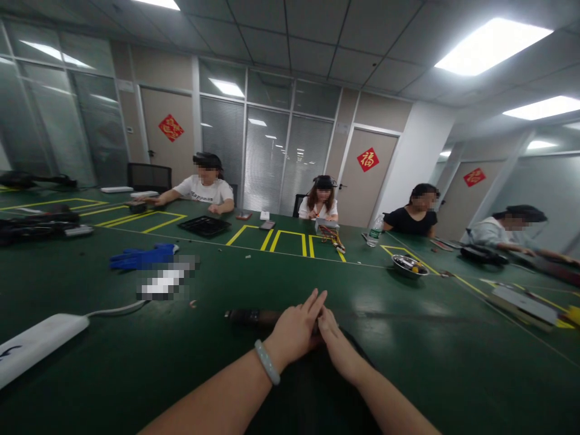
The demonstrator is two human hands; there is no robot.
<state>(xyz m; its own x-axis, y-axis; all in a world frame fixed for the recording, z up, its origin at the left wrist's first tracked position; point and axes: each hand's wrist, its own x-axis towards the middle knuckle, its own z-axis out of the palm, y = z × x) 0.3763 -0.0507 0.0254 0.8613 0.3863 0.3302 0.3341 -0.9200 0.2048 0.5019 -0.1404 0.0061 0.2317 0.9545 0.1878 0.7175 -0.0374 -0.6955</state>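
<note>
My left hand, with a pale bracelet at the wrist, rests across a dark cylindrical tool with a narrow tip pointing left. Two of its fingers stretch forward past the tool; its thumb is hidden. Against its fingertips lie the straight fingers of my right hand, which slants in from the right. Neither hand is visibly wrapped round the tool, whose right part is mostly covered by them. A black cord shows behind my right hand.
On the green table are a white power strip, blue gloves and a black tray. A metal bowl of small parts and a water bottle stand to the right. Several people sit across the table.
</note>
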